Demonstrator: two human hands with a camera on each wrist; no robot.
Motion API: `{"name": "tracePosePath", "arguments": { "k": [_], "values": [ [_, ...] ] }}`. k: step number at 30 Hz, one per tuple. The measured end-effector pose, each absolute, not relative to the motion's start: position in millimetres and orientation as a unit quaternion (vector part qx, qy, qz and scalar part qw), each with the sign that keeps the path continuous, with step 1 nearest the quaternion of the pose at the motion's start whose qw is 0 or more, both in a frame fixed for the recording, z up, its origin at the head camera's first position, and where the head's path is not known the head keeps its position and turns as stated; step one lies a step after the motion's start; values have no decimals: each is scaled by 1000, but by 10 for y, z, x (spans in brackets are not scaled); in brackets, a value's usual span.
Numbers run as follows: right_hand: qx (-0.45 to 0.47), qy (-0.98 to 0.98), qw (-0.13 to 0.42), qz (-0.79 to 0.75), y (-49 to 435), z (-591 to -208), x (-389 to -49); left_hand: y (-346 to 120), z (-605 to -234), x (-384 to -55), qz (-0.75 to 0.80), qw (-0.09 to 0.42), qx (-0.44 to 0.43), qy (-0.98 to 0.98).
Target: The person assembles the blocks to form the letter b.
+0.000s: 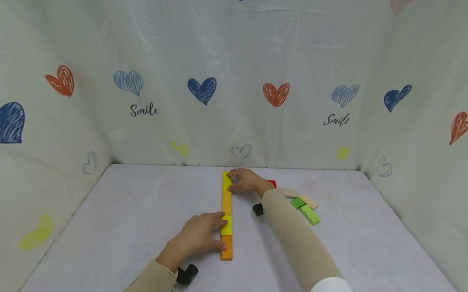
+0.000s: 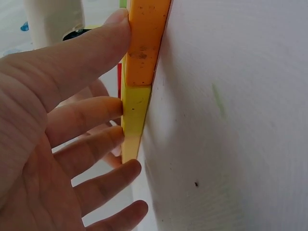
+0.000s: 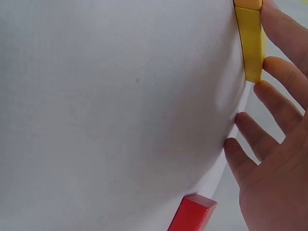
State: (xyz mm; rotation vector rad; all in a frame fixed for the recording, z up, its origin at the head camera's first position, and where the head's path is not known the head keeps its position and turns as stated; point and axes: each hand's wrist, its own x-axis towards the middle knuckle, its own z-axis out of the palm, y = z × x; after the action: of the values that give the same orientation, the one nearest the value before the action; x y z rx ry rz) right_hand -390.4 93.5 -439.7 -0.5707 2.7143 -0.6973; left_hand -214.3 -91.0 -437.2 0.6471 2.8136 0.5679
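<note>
A straight row of flat blocks runs away from me along the table: an orange block [image 1: 227, 254] nearest, then a yellow block [image 1: 226, 229], an amber block [image 1: 226, 203] and another yellow block [image 1: 226, 181] at the far end. My left hand [image 1: 197, 233] lies at the near part of the row, its thumb touching the orange block and fingertips touching the near yellow one. At the far end, fingers of my right hand [image 1: 246, 181] touch the yellow block's right side and end. Both hands have extended, spread fingers.
Right of the row lie a red block [image 1: 272, 183], partly hidden by the right hand, pale wooden blocks [image 1: 289, 192], a dark green block [image 1: 298, 203] and a light green block [image 1: 310, 214]. A heart-printed curtain [image 1: 232, 123] rises along the white table's [image 1: 147, 194] back edge.
</note>
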Motion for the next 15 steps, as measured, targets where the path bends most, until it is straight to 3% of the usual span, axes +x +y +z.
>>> {"name": "tracePosePath", "arguments": {
  "k": [15],
  "values": [
    [-196, 937, 145, -250, 962, -4398, -3893, -887, -4371, -2139, 187, 85, 214, 955]
  ]
}}
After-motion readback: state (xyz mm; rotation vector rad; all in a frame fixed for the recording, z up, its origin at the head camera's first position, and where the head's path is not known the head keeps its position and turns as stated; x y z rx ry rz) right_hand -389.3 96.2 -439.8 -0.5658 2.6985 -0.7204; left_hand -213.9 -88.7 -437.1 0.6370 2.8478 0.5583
